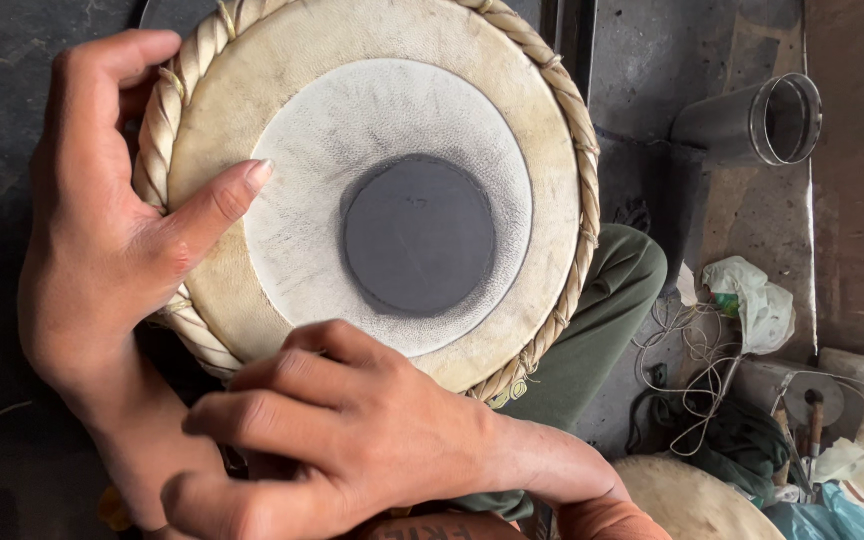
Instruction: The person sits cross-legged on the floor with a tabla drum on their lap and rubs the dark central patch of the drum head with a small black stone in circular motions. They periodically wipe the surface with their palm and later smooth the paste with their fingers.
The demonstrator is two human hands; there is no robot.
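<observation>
Curling your right hand [352,430] over the near rim, its grip rests bent on the drum [372,190] in your lap; keep pressure even. Your left hand [102,230] clasps the rope edge [167,120], thumb flat on the skin, clear of the black disc [418,236].

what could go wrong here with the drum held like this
1. The drum seems steadied only by the left hand gripping its braided rim and the right hand at the near edge; if either slips, it may roll off the lap.
2. The right fingers rest close to the black centre patch and could smudge or scuff it.
3. The metal cup lying on its side could roll if the drum falls.
</observation>
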